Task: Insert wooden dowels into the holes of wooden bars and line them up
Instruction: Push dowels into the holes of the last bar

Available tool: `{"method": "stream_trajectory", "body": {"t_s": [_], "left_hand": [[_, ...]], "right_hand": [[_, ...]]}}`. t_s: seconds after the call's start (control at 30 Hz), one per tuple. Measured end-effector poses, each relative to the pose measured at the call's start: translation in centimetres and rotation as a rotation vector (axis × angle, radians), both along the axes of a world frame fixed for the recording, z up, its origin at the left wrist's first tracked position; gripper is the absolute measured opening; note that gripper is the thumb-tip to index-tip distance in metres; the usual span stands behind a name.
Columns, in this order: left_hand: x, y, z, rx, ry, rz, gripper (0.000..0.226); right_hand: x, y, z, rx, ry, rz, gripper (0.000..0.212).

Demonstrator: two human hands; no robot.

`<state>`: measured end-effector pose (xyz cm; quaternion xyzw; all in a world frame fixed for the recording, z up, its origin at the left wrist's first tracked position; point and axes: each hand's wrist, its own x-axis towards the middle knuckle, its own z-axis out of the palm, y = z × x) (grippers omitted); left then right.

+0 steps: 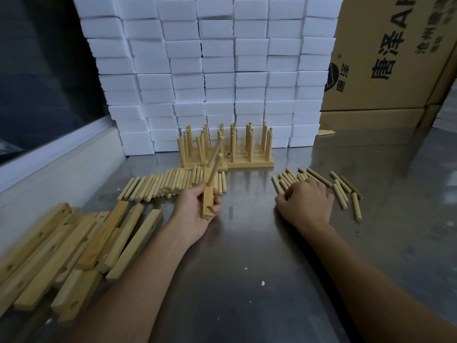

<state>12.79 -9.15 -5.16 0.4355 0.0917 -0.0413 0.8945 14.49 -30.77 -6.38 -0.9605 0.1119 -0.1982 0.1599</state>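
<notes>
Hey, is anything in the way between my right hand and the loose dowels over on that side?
Nothing visible. The right hand already rests on the scattered dowels, its fingertips among them on the steel table.

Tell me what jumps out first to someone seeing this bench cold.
The wall of stacked white foam blocks across the back dominates, with finished bars bristling with upright dowels lined up at its foot. At centre, the left hand grips a wooden bar with two dowels already in it, while the right hand rests on the loose dowels at right. Bare bars lie heaped at near left.
</notes>
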Motion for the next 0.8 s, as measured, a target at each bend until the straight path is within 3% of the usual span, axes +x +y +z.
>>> {"method": "stream_trajectory", "body": {"t_s": [0.17, 0.3, 0.47, 0.6, 0.8], "left_hand": [[-0.1, 0.0, 0.1, -0.049, 0.013, -0.021, 0.03], [-0.1, 0.0, 0.0, -0.071, 0.019, -0.01, 0.031], [-0.1, 0.0, -0.1, -0.131, 0.032, 0.003, 0.031], [0.0, -0.2, -0.2, -0.154, 0.033, 0.001, 0.027], [0.0, -0.5, -0.5, -0.237, 0.061, 0.019, 0.025]], "right_hand": [[-0.1, 0.1, 0.1, 0.006, 0.014, 0.001, 0.025], [0.0, 0.1, 0.2, 0.129, -0.133, 0.025, 0.023], [-0.2, 0.7, 0.7, 0.633, -0.318, 0.116, 0.016], [-0.1, 1.1, 1.1, 1.038, -0.34, 0.176, 0.014], [-0.5, 2.3, 1.9, 1.432, -0.227, 0.199, 0.021]]}}
